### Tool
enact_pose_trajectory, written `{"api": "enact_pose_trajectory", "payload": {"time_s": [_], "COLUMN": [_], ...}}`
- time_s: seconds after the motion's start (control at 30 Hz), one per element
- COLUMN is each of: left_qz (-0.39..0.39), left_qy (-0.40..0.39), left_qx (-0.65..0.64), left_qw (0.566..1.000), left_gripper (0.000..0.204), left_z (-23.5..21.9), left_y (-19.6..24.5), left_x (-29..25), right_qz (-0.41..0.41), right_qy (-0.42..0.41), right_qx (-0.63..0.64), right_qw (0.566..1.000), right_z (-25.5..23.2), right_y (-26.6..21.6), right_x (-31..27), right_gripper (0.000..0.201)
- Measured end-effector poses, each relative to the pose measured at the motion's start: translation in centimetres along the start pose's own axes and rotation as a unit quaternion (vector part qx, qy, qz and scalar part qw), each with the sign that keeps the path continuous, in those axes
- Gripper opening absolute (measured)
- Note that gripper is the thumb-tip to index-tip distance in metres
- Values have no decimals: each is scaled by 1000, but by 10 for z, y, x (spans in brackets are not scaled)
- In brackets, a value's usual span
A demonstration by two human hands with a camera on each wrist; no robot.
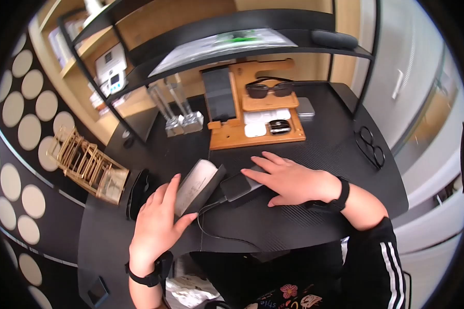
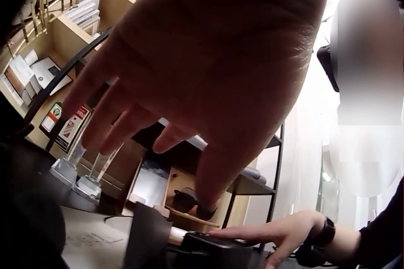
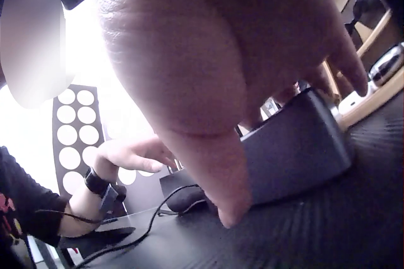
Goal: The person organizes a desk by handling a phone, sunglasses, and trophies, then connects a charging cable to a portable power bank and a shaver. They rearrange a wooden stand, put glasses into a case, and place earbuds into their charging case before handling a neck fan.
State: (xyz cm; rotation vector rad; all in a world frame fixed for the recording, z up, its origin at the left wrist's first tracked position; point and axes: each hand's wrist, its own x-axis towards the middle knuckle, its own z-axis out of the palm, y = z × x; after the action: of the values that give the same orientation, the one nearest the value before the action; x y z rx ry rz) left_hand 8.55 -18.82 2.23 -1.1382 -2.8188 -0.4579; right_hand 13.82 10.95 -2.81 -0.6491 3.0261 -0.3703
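In the head view my left hand (image 1: 157, 219) lies along the left side of a dark open case (image 1: 211, 185) with a pale grey, lettered inside (image 1: 193, 190). Its fingers are extended, thumb near the case's lower end. My right hand (image 1: 286, 180) reaches over a dark rectangular box (image 1: 239, 188), fingers straight across its right end and thumb toward the front. A thin black cable (image 1: 219, 200) runs from the box's left end. From the right wrist the box (image 3: 297, 146) shows under the palm, standing on the black desk.
Behind the hands stands a wooden organizer (image 1: 258, 141) with a tablet-like panel (image 1: 219, 95), sunglasses (image 1: 269, 88) and small cases. Clear trophies (image 1: 183, 123) stand left of it. Round eyeglasses (image 1: 371, 147) lie at right; a gold rack (image 1: 90, 165) is at left. A black shelf (image 1: 314, 49) spans above.
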Motion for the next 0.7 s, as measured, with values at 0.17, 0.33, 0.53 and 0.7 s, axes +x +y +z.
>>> {"api": "enact_pose_trajectory", "payload": {"time_s": [0.17, 0.33, 0.53, 0.7], "left_qz": [-65, -50, 16, -101], "left_qy": [-24, -66, -146, -59], "left_qx": [0, -148, -140, -369], "left_qw": [998, 986, 979, 922], "left_gripper": [74, 52, 33, 32], "left_z": [34, 38, 45, 39], "left_y": [-22, -36, -59, -71], "left_x": [20, 23, 24, 27], "right_qz": [-8, -13, -2, 3], "right_qy": [-5, -17, -18, 4], "right_qx": [-28, 2, 18, 21], "right_qw": [1000, 1000, 1000, 1000], "right_z": [6, 10, 9, 16], "right_y": [9, 11, 9, 10], "right_x": [-3, -4, -5, -5], "right_gripper": [94, 95, 94, 94]}}
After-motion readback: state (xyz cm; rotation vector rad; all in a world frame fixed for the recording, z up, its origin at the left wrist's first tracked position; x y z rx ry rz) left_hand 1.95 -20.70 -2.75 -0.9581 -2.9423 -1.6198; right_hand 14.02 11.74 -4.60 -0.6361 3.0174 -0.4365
